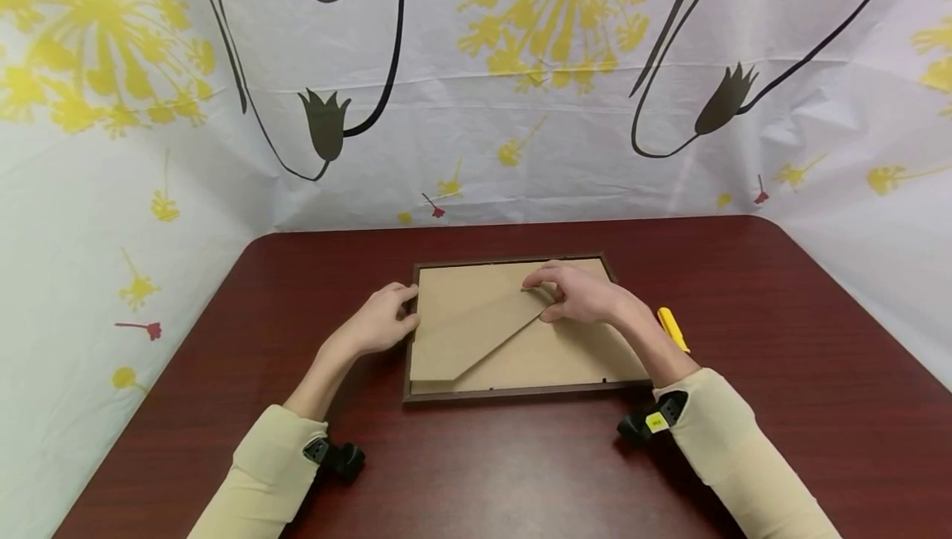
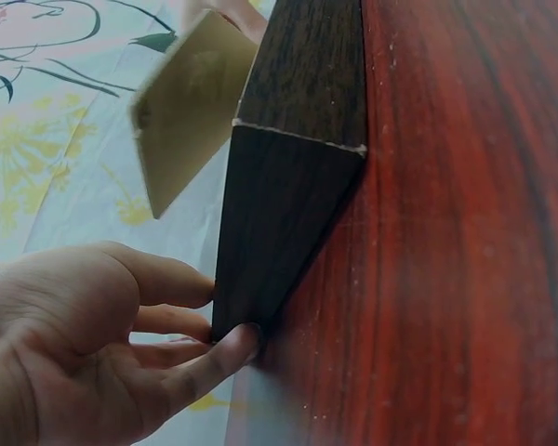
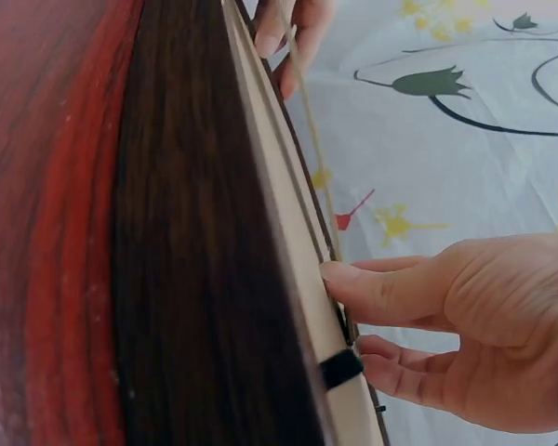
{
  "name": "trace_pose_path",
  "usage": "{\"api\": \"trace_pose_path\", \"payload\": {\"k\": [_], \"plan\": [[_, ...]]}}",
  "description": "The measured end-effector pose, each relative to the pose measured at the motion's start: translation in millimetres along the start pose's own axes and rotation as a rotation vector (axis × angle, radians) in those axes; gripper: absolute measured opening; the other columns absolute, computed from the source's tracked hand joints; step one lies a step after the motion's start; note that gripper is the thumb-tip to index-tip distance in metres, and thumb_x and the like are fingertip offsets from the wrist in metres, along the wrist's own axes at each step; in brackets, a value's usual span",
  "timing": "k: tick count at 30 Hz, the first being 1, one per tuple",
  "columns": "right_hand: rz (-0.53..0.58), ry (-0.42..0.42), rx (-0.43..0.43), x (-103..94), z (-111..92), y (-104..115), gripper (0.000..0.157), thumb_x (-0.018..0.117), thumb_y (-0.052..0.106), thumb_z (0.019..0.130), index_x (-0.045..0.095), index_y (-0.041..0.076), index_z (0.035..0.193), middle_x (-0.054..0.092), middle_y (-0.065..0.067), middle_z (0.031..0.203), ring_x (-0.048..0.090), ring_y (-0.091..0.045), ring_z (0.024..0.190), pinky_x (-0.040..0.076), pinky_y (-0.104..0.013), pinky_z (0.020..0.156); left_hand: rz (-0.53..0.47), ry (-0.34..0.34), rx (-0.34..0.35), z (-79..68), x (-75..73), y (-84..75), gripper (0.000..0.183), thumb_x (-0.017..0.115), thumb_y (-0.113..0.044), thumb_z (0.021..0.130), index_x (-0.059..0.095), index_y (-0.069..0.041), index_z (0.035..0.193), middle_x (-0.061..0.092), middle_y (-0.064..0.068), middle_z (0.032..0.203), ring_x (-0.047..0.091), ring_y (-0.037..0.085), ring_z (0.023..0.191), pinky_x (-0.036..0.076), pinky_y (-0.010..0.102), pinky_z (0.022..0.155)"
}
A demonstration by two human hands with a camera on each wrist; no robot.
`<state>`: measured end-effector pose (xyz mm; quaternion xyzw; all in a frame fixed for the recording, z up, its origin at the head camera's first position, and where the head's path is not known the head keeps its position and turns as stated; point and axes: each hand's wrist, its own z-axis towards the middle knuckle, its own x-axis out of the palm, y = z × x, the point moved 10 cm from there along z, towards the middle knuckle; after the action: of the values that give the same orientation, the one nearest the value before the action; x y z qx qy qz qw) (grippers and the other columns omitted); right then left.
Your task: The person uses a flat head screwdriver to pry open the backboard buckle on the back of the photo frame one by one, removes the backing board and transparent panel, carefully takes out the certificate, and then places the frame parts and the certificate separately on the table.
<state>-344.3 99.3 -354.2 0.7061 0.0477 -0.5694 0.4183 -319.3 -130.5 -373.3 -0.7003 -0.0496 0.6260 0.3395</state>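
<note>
A dark brown picture frame lies on the table with its back facing up. Inside it a tan backing board is raised at a slant, its diagonal edge above another tan surface. My right hand pinches the raised board between thumb and fingers, towards the frame's right half. On the frame's left side my left hand grips the rim, thumb and fingers on either side. The left wrist view shows the lifted board tilted over the frame's dark edge.
A yellow-handled tool lies on the table to the right of the frame, partly behind my right forearm. Small dark tabs sit along the frame's inner edge. A patterned white cloth hangs behind the reddish-brown table.
</note>
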Motion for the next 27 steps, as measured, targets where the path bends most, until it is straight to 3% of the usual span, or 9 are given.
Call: {"api": "trace_pose_path", "payload": {"k": [3, 10, 16, 21, 27], "plan": [[-0.009, -0.012, -0.007, -0.6, -0.6, -1.5, 0.047, 0.082, 0.003, 0.082, 0.067, 0.004, 0.127, 0.057, -0.013, 0.126, 0.049, -0.025, 0.083, 0.04, -0.035, 0.077, 0.012, 0.028, -0.003, 0.1, 2.7, -1.3, 0.053, 0.054, -0.006, 0.101, 0.038, 0.017, 0.146, 0.045, 0.034, 0.142, 0.059, 0.033, 0.107, 0.05, 0.043, 0.088], [-0.083, -0.045, -0.082, -2.9, -0.6, 3.0, 0.043, 0.086, 0.008, 0.077, 0.071, 0.005, 0.117, 0.06, -0.009, 0.11, 0.049, -0.025, 0.08, 0.039, -0.035, 0.075, 0.016, 0.065, -0.009, -0.1, 8.1, -0.7, 0.054, 0.049, -0.007, 0.104, 0.031, 0.018, 0.148, 0.039, 0.034, 0.147, 0.042, 0.042, 0.135, 0.04, 0.05, 0.105], [-0.133, -0.067, -0.129, -7.3, -1.5, 8.9, 0.041, 0.086, 0.01, 0.077, 0.071, 0.007, 0.116, 0.06, -0.005, 0.109, 0.051, -0.023, 0.081, 0.042, -0.034, 0.076, -0.006, 0.063, -0.011, -1.1, 7.4, -1.2, 0.054, 0.049, -0.008, 0.105, 0.03, 0.017, 0.149, 0.038, 0.034, 0.148, 0.041, 0.042, 0.137, 0.038, 0.051, 0.108], [-0.155, -0.103, -0.176, -15.8, -3.6, 16.9, 0.042, 0.087, 0.008, 0.076, 0.071, 0.006, 0.115, 0.063, -0.004, 0.115, 0.056, -0.023, 0.091, 0.046, -0.036, 0.082, -0.035, 0.053, -0.001, -1.3, 6.0, -3.1, 0.05, 0.042, -0.008, 0.107, 0.031, 0.018, 0.148, 0.037, 0.036, 0.148, 0.04, 0.043, 0.137, 0.038, 0.051, 0.108], [-0.206, -0.152, -0.222, -27.1, -7.9, 21.8, 0.042, 0.087, 0.008, 0.075, 0.073, 0.007, 0.114, 0.064, -0.003, 0.113, 0.057, -0.021, 0.096, 0.046, -0.037, 0.084, -0.008, 0.034, 0.008, -0.2, 4.9, -3.4, 0.048, 0.041, -0.006, 0.105, 0.034, 0.019, 0.146, 0.04, 0.036, 0.146, 0.042, 0.043, 0.135, 0.038, 0.051, 0.108]]}}
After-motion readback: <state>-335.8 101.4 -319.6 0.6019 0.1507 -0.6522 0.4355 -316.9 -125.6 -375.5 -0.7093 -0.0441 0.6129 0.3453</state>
